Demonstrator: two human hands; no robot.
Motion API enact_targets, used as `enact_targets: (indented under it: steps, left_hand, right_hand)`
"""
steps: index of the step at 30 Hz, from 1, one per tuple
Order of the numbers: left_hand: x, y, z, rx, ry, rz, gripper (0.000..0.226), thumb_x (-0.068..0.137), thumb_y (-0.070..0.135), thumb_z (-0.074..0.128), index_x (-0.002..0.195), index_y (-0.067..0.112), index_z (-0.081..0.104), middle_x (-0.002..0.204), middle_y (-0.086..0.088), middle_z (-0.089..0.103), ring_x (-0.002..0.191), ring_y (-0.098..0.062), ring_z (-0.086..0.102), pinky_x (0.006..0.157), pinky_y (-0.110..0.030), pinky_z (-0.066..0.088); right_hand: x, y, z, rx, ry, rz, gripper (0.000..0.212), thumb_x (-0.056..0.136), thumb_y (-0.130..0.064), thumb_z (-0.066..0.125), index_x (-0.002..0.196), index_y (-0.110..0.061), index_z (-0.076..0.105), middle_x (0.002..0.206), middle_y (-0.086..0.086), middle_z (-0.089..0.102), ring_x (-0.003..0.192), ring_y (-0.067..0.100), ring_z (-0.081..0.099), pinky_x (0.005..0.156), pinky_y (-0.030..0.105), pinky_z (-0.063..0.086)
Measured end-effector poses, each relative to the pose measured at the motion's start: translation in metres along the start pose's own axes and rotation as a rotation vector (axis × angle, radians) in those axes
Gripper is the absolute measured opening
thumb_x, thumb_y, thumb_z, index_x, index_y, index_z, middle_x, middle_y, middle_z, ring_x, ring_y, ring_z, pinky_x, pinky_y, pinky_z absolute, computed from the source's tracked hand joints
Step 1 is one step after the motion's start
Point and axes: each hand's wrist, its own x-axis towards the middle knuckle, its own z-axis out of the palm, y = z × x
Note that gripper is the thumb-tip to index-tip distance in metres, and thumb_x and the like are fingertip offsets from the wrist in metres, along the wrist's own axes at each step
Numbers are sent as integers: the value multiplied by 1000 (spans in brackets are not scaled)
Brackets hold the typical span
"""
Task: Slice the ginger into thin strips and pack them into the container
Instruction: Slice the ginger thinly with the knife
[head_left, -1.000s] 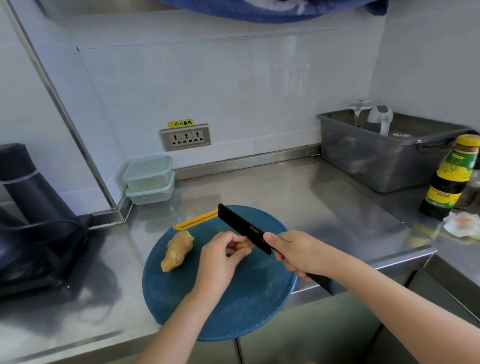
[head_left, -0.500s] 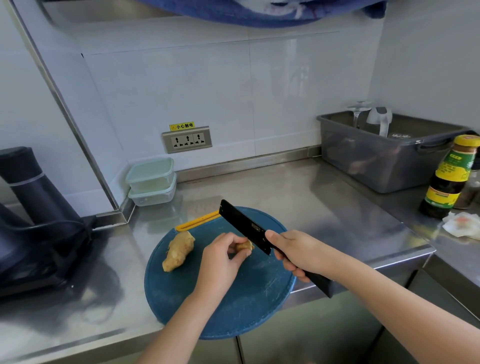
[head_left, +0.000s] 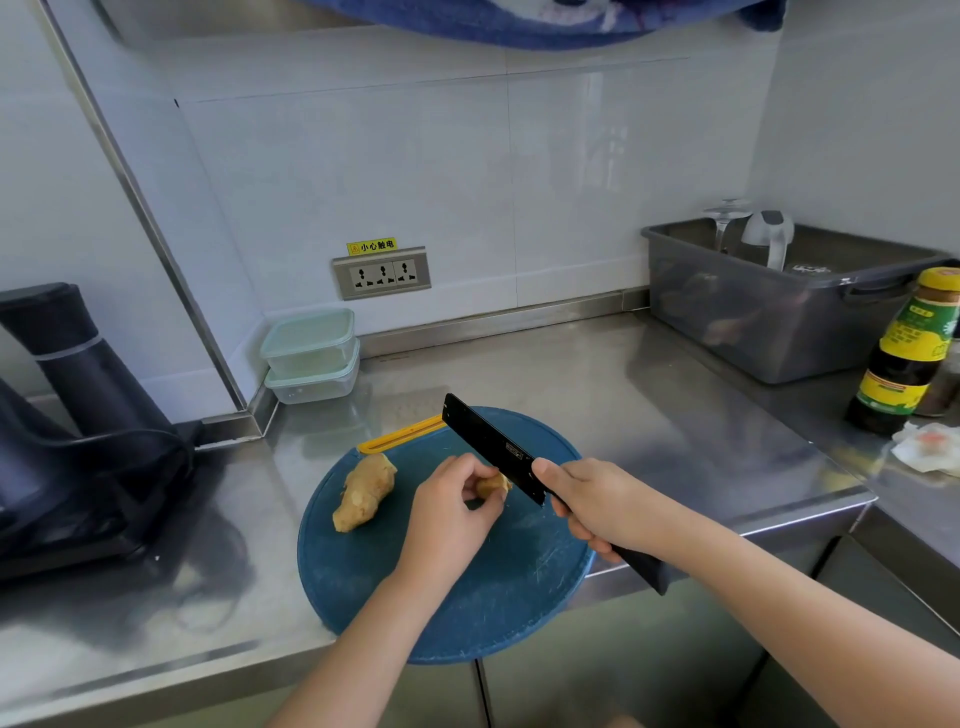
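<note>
Has raised the tip of the knife (head_left: 488, 447) marginally above the cutting board (head_left: 493, 597) compared with one second ago. Has drawn the thumb of the left hand (head_left: 447, 506) back under the small ginger piece (head_left: 493, 483), exposing slightly more of it beside the blade. Has shifted the head view itself, placing the whole scene a little further right in frame.
</note>
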Motion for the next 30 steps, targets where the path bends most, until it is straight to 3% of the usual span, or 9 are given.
enact_targets:
  steps: [5, 10, 20, 30]
  left_hand:
    - [0, 2, 1, 44, 4, 23, 17, 77, 13, 76, 81, 19, 61, 83, 9, 62, 77, -2, 62, 74, -23, 52]
    - [0, 1, 1, 50, 30, 15, 14, 76, 16, 78, 83, 16, 66, 81, 9, 65, 76, -2, 62, 72, -22, 51]
    - [0, 1, 6, -22, 51, -72, 17, 74, 12, 80, 87, 17, 71, 82, 10, 69, 74, -1, 64, 72, -16, 52]
    - [0, 1, 5, -78, 56, -107, 14, 76, 11, 78, 85, 18, 70, 82, 11, 70, 74, 1, 64, 71, -12, 50]
  right_hand:
    - [-3, -2, 8, 6, 38, 0, 46, 100, -50, 33, 73, -14, 41, 38, -11, 32, 33, 9, 25, 39, 20, 27]
    - [-5, -3, 6, 41, -3, 56, 49, 99, -54, 32, 75, -13, 41, 52, 0, 32, 40, 14, 26, 41, 23, 29]
    - [-2, 2, -4, 103, -76, 83, 49, 100, -53, 31, 73, -13, 41, 43, -2, 36, 33, 13, 31, 38, 23, 32]
    - [3, -7, 9, 26, -28, 116, 46, 101, -48, 30, 75, -12, 41, 46, 1, 38, 36, 15, 30, 39, 24, 33]
